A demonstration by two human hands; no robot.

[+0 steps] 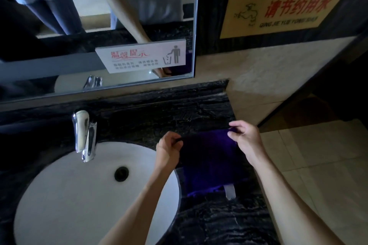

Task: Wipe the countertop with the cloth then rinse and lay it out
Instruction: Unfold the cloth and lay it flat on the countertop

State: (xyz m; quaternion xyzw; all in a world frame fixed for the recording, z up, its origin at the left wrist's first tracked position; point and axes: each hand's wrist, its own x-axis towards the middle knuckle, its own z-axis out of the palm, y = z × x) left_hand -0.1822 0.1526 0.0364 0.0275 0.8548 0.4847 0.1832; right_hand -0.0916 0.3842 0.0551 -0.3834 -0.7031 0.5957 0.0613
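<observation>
left hand (pixel 169 146) and right hand (pixel 246 137) each pinch a far corner of the dark purple rectangular cloth (pixel 211 163); cloth spread on the black veined stone countertop (pixel 215 223), right of the white oval basin (pixel 79 201); laying-out step; next, likely flatten and let go

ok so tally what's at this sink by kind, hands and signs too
hands: 2 (left, right)
purple cloth: 1
faucet: 1
basin: 1
signs: 2 (mirror sign, wall sign)
total: 7
</observation>
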